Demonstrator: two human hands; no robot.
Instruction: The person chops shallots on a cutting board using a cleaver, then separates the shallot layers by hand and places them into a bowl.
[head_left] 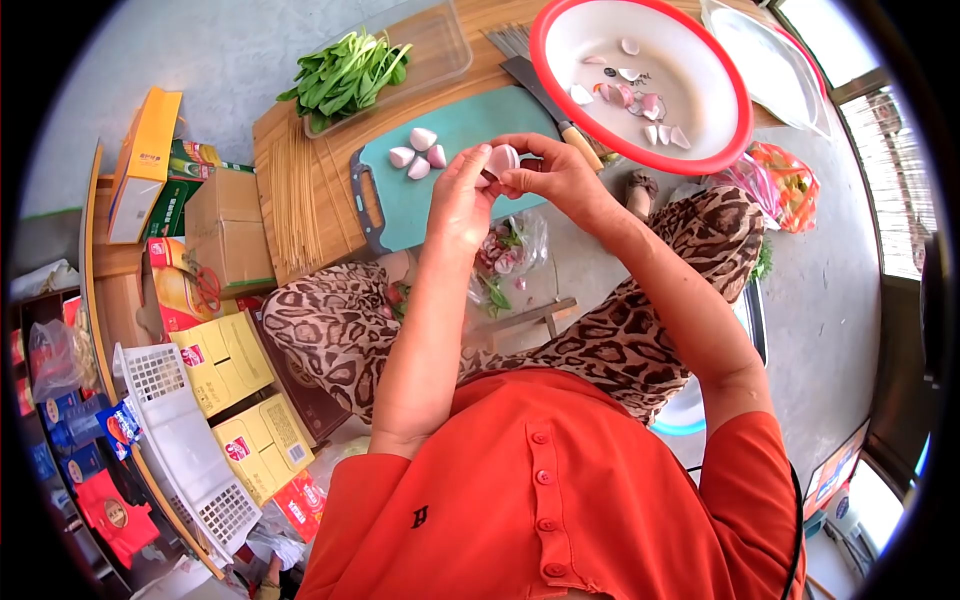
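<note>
Above the near edge of a teal cutting board (480,125), my left hand (462,195) and my right hand (560,180) meet around a pale pink onion piece (503,158). The fingers of both are closed on it and partly cover it. Several onion wedges (422,138) lie on the board to the left of my hands. To the upper right, a white bowl with a red rim (742,110) holds loose, separated onion layers (620,96). A knife with a wooden handle (582,145) rests between the board and the bowl.
Leafy greens (345,80) lie in a clear plastic tray (440,45). Thin wooden skewers (295,200) are spread on the wooden table left of the board. Below my hands, a plastic bag (535,235) holds onion scraps. Boxes (225,365) and a white basket (190,430) stand at left.
</note>
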